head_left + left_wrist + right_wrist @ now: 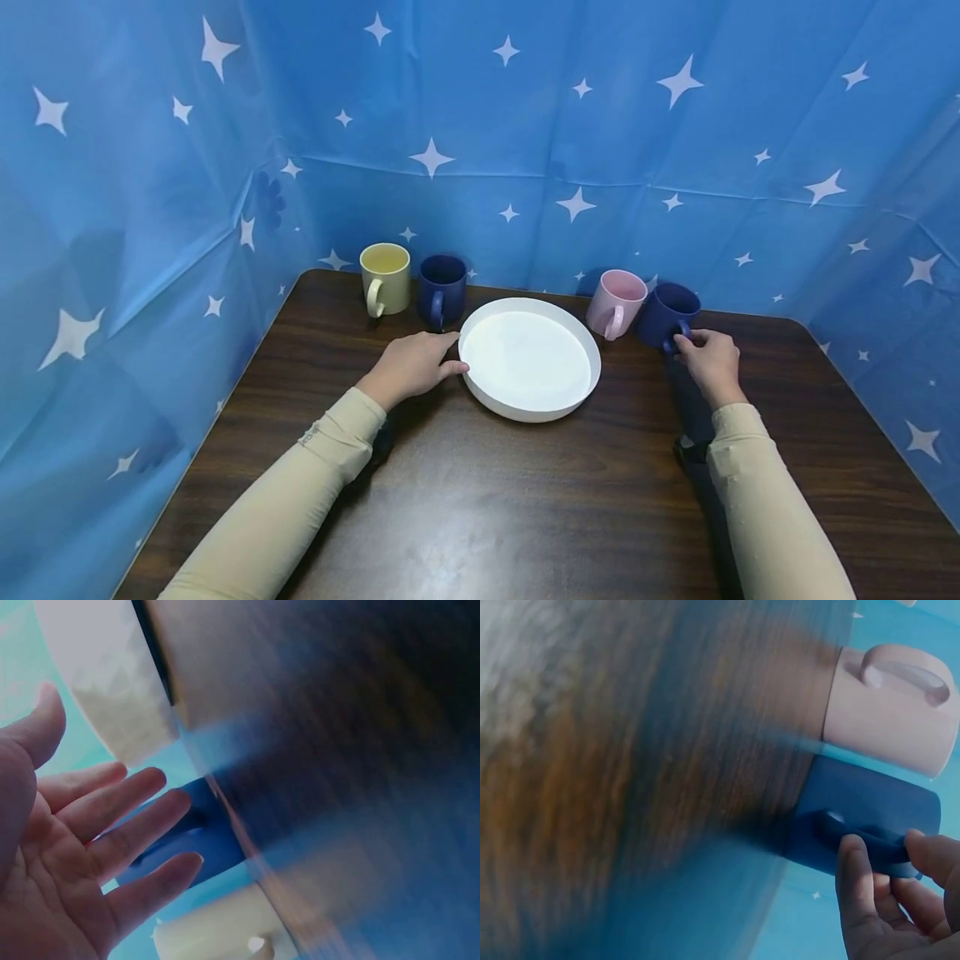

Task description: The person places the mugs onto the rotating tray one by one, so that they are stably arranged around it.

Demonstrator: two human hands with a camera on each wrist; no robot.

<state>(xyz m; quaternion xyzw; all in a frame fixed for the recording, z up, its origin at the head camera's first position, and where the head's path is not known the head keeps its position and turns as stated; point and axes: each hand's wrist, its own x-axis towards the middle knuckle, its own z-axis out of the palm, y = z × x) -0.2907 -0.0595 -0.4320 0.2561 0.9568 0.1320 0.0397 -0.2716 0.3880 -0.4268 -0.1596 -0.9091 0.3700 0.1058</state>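
Note:
A round white tray [529, 414] with a low rim sits on the table. My left hand [415, 365] is at its left rim, thumb and fingers spread apart; the left wrist view shows its fingers [142, 832] extended and the palm bare. At the back right, my right hand [709, 360] pinches the handle of a dark blue mug [670, 315] between thumb and fingers. That blue mug [866, 806] stands upright beside a pink mug [617, 305], which no hand touches.
Behind the left hand, a yellow mug [386, 279] and a second dark blue mug [442, 287] stand side by side at the back left. The brown wooden table [525, 500] ends at a blue curtain [495, 108] with white stars.

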